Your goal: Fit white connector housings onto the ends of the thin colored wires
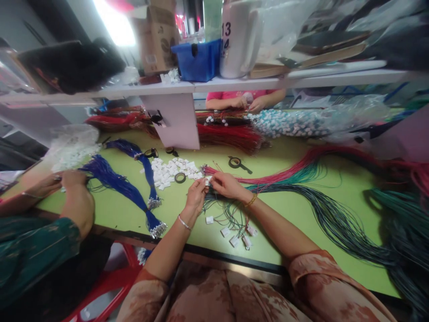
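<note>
My left hand [197, 193] and my right hand [225, 184] meet over the green table [284, 161], both pinched together on a small white connector [208, 180] at the ends of thin wires. A bundle of pink, green and dark wires [301, 176] runs off to the right from my right hand. Finished wires with white connectors [234, 235] lie near the table's front edge below my hands. A pile of loose white connectors [169, 171] sits just beyond my left hand.
A person on the left in a green sleeve [40, 243] handles blue wire bundles [120, 183]. Another person in pink [241, 100] works across the table. Red wires [231, 134], tape rings [180, 177], a bagged connector heap [291, 123] and a shelf [234, 82] with a blue bin [197, 60] lie beyond.
</note>
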`<act>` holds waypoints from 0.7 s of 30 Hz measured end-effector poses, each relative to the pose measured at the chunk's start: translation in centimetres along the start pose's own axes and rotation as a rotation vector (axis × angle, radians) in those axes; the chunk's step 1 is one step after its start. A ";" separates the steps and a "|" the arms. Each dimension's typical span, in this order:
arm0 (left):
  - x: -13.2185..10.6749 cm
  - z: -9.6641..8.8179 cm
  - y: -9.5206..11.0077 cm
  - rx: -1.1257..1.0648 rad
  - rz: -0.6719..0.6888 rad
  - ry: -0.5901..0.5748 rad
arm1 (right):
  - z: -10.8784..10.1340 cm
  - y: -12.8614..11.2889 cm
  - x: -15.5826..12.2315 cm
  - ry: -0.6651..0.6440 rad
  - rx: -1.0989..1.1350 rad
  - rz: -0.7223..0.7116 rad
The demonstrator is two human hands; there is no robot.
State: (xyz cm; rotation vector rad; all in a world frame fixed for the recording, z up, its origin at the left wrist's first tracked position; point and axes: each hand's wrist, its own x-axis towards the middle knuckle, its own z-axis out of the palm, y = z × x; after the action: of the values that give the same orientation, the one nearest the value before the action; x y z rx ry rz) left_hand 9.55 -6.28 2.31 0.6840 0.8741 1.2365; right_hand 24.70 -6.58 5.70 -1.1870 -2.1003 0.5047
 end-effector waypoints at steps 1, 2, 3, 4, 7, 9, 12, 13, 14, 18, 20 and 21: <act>0.0 0.0 0.0 0.012 0.008 0.001 | 0.1 0.0 0.0 -0.005 -0.006 0.004; -0.1 0.0 0.0 0.031 0.016 0.003 | 0.2 0.0 0.0 -0.004 -0.016 0.020; -0.1 0.0 0.0 0.055 0.022 0.006 | 0.4 -0.1 0.0 0.002 -0.028 0.042; -0.2 0.1 0.0 0.081 0.028 0.010 | 0.7 -0.1 -0.1 0.012 -0.037 0.061; -0.5 0.2 0.1 0.146 0.042 0.003 | 0.8 0.1 -0.1 0.006 -0.003 0.066; -0.8 0.3 0.4 0.167 0.039 -0.019 | 0.0 0.8 0.0 -0.007 0.069 0.065; -1.3 0.5 1.1 0.180 0.037 -0.101 | -2.2 2.9 0.5 0.080 0.101 0.164; -1.4 0.6 1.4 0.194 0.044 -0.140 | -3.0 3.8 0.6 0.129 0.059 0.226; -1.6 0.7 1.5 0.222 0.054 -0.178 | -3.7 4.8 0.6 0.176 -0.003 0.298; -2.9 1.4 1.8 0.421 0.068 -0.288 | -5.0 8.4 0.5 0.146 -0.317 0.461; -3.7 1.9 1.9 0.544 0.055 -0.303 | -5.0 9.4 0.3 0.104 -0.385 0.479; -4.2 2.2 2.0 0.616 0.065 -0.290 | -4.9 9.6 0.3 0.107 -0.376 0.476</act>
State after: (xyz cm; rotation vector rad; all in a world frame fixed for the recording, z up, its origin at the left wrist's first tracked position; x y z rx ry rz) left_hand 10.04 -9.90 5.95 1.3564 0.9959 0.8848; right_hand 33.86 -1.34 3.38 -1.9061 -1.8657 0.2453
